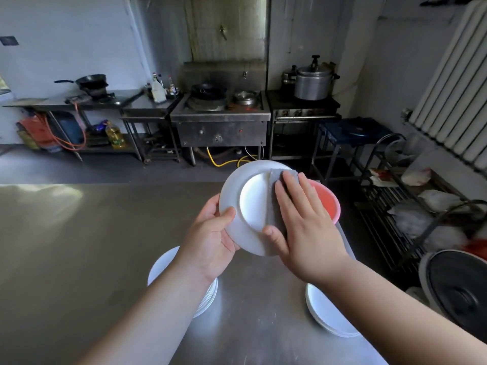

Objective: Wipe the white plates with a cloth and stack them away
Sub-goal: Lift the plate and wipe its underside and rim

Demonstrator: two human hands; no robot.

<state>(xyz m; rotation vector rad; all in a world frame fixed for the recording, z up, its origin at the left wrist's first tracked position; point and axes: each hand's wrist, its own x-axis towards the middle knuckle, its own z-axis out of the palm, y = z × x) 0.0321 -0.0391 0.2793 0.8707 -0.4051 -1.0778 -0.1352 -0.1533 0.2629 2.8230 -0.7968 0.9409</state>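
Note:
I hold a white plate (247, 196) tilted up above the steel table (79, 246). My left hand (210, 238) grips its lower left rim, thumb on the face. My right hand (303, 222) lies flat with straight fingers, pressing a grey cloth (275, 185) against the right half of the plate. A stack of white plates (163, 264) sits on the table under my left forearm. A second, lower pile of white plates (321, 309) rests by my right forearm.
A pink basin (329, 201) stands on the table right behind the held plate. Beyond the table are a wok stove (218, 114), a pressure cooker (313, 83) and side benches. A wire rack (395, 206) with bags and a large dark lid (461, 293) are at the right.

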